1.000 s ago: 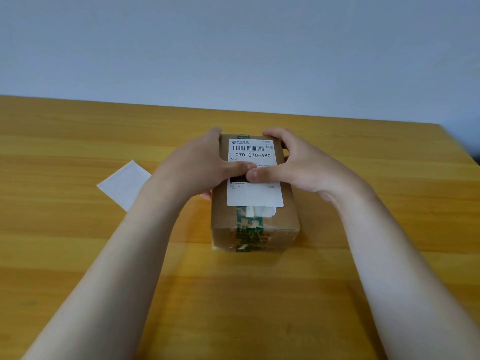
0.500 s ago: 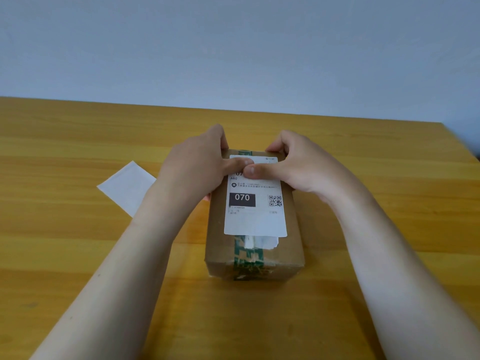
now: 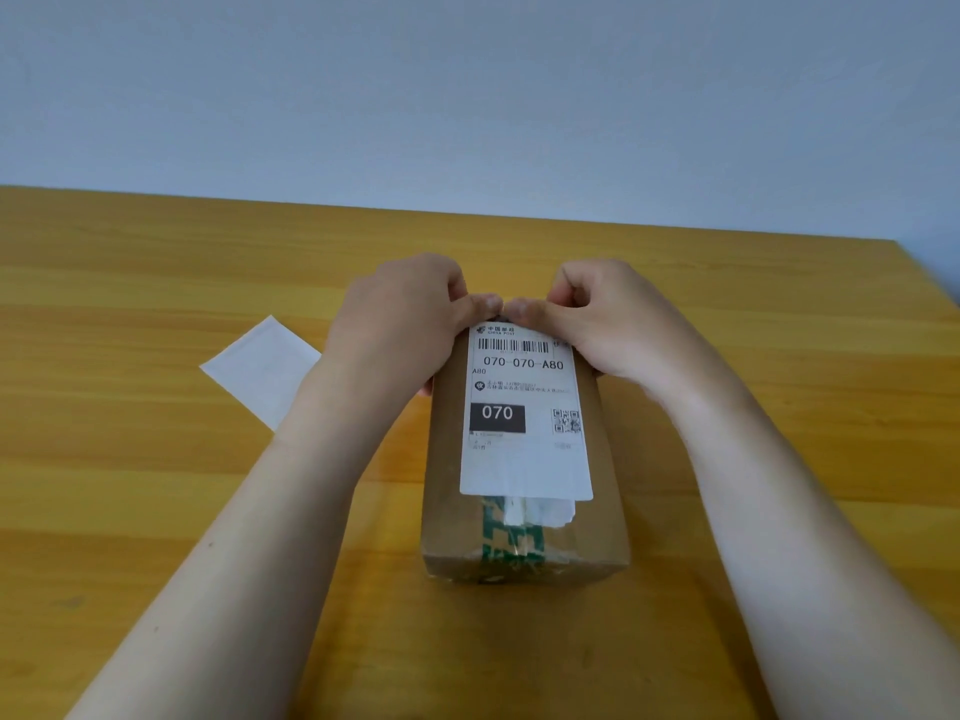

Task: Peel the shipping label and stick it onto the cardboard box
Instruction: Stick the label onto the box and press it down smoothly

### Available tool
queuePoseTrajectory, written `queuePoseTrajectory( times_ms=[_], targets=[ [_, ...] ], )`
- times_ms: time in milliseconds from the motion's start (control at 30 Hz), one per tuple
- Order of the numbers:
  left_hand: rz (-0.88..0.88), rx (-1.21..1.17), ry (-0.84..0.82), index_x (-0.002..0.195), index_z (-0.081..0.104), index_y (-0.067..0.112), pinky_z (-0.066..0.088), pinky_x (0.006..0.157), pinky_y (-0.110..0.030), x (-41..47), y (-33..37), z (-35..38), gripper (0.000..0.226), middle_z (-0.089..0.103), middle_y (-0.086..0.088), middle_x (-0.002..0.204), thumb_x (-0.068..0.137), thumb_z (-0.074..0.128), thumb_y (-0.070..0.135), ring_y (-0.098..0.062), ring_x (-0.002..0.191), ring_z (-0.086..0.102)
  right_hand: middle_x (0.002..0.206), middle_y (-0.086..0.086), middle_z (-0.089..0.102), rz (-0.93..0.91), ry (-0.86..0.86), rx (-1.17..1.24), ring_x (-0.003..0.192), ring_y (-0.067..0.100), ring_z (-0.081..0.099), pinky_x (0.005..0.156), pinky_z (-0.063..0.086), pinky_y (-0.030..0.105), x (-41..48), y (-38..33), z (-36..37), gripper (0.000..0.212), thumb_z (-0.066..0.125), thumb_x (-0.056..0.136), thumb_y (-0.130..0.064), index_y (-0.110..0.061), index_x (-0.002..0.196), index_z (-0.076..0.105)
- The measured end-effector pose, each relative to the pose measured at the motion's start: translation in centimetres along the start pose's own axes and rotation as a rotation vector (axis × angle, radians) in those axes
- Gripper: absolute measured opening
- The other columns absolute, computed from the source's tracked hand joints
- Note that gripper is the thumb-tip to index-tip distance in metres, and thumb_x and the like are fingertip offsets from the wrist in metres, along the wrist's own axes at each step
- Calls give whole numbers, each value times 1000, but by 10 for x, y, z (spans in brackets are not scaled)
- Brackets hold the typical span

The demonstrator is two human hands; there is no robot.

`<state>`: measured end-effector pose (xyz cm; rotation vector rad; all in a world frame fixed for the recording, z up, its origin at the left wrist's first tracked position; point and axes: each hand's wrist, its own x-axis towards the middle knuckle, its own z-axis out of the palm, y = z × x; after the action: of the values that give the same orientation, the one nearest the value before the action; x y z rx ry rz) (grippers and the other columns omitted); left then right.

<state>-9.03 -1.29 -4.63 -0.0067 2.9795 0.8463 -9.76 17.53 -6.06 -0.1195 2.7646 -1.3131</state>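
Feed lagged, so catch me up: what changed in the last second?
Both thumbs slid from mid-label to its far edge: left hand, right hand. The shipping label now shows fully. Cardboard box sits closer in view; backing paper unmoved.

Thumbs [image 3: 485, 305] now at label's [image 3: 524, 407] far edge.

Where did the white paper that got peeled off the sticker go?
The white backing paper lies flat on the wooden table, left of the cardboard box, partly hidden behind the left forearm.

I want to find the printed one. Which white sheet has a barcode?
The shipping label on the cardboard box; the backing sheet on the table looks blank.
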Motion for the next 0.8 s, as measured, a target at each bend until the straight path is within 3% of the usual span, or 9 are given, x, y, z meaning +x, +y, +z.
queuePoseTrajectory(
  times_ms=[100, 167, 267, 333, 433, 500, 567, 667, 800],
  targets=[
    [16, -138, 75, 107, 66, 25, 61, 73, -42, 4, -3, 0, 36, 74, 2, 103, 97, 57, 58, -23, 77, 74, 99, -12, 70, 5, 67, 41, 86, -2, 64, 64, 44, 19, 1, -1, -3, 29, 67, 97, -53, -25, 107, 69],
    [29, -210, 82, 132, 61, 26, 59, 88, -46, 3, 0, -1, 51, 67, 3, 131, 94, 60, 61, -24, 107, 68, 127, -13, 66, 16, 41, 115, 114, 1, 61, 79, 44, 17, 1, -1, -7, 41, 64, 98, -55, -32, 132, 63],
    [82, -182, -9, 158, 37, 22, 42, 95, -28, 0, 4, 2, 83, 47, 2, 157, 90, 65, 60, -19, 135, 51, 154, -16, 52, 7, -62, 128, 138, 0, 45, 105, 39, 27, 4, 6, -11, 72, 67, 91, -64, -38, 155, 44],
    [97, -160, -75, 160, 31, 17, 38, 84, -23, -2, 6, 3, 93, 43, 1, 157, 87, 70, 59, -16, 127, 50, 158, -18, 47, 19, -122, 125, 145, 5, 42, 116, 38, 35, 5, 11, -13, 92, 73, 79, -73, -40, 158, 40],
    [113, -178, -135, 151, 41, 14, 39, 64, -15, -1, 5, 3, 91, 45, 2, 146, 79, 80, 55, -9, 105, 45, 153, -19, 53, 30, -188, 124, 137, 9, 54, 116, 44, 42, 6, 16, -16, 117, 78, 53, -84, -44, 157, 42],
    [126, -182, -144, 151, 40, 14, 39, 66, -20, -1, 4, 3, 95, 44, 2, 146, 76, 82, 56, -7, 106, 41, 150, -18, 55, 24, -200, 123, 134, 10, 56, 115, 46, 43, 7, 18, -17, 128, 81, 43, -90, -45, 156, 43],
    [137, -173, -143, 158, 34, 17, 36, 81, -23, 0, 2, 3, 103, 41, 3, 152, 75, 80, 59, -7, 112, 41, 149, -17, 56, 19, -213, 124, 134, 11, 56, 114, 47, 43, 7, 19, -18, 132, 82, 37, -91, -46, 155, 44],
    [129, -182, -121, 160, 32, 21, 32, 89, -24, 0, 0, 2, 98, 40, 4, 156, 80, 76, 58, -11, 129, 45, 147, -16, 57, 15, -237, 115, 133, 10, 56, 114, 47, 42, 6, 20, -19, 129, 90, 39, -81, -45, 155, 44],
    [130, -181, -82, 153, 43, 23, 34, 87, -24, 1, -1, 2, 84, 48, 3, 150, 83, 78, 53, -7, 115, 45, 135, -16, 65, 28, -198, 122, 117, 7, 65, 105, 55, 40, 6, 17, -16, 111, 92, 42, -67, -45, 145, 53]
  ],
)
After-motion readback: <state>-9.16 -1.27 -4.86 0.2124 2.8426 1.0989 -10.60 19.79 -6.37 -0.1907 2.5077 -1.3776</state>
